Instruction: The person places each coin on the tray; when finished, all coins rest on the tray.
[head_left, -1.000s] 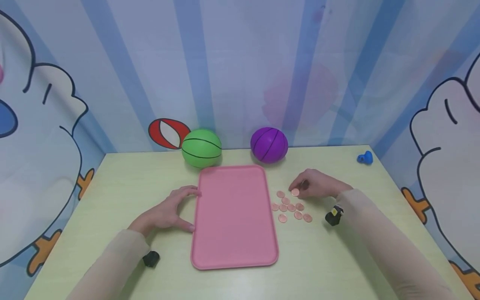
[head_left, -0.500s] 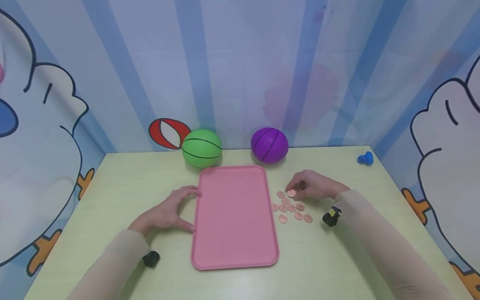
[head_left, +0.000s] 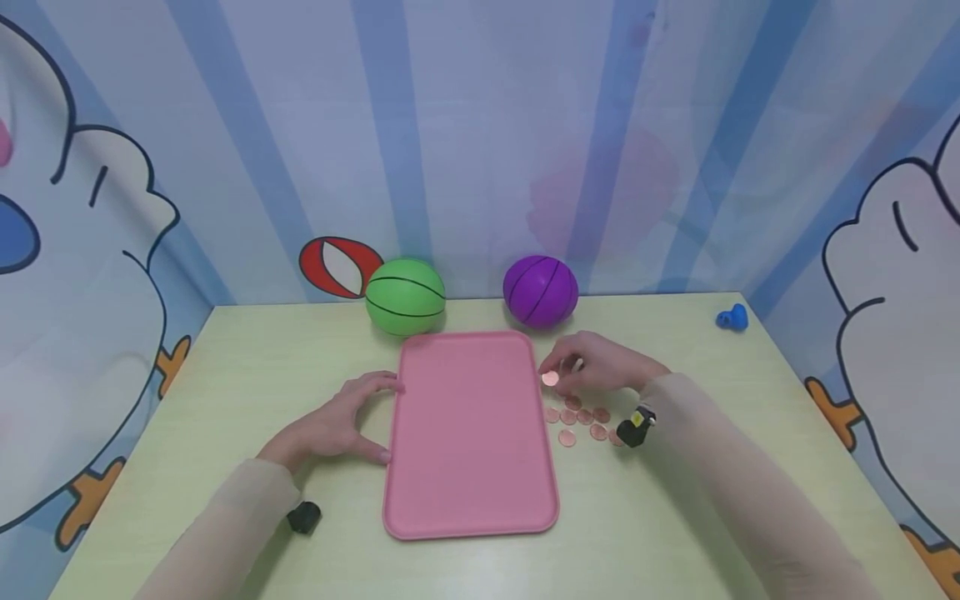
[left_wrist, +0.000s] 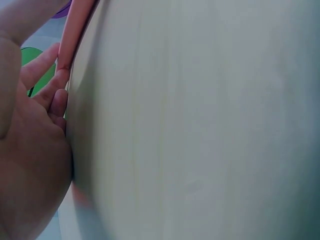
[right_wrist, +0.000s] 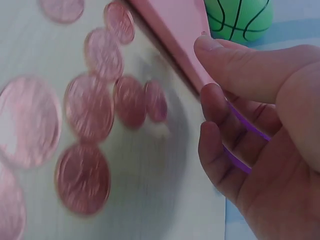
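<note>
A pink tray (head_left: 470, 433) lies in the middle of the table in the head view. My left hand (head_left: 330, 423) touches its left rim with spread thumb and fingers; the left wrist view shows the fingertips against the tray's side. Just beyond the tray's right rim, my right hand (head_left: 603, 364) pinches a copper-coloured coin (head_left: 550, 378) between thumb and fingers. In the right wrist view the thumb hides that coin. Several similar coins lie flat on the table below the right hand, among them one coin (head_left: 567, 437) at the near side and another coin (right_wrist: 82, 178) seen close up.
A green ball (head_left: 406, 297) and a purple ball (head_left: 540, 292) stand behind the tray, against the striped backdrop (head_left: 480, 150). At the table's far right corner sits a small blue object (head_left: 732, 317). The right sleeve (head_left: 735, 467) spans the right side of the table.
My right hand has moved left with the pinched coin, from above the right part of the coins to beside the tray's rim. The left hand and tray have stayed put.
</note>
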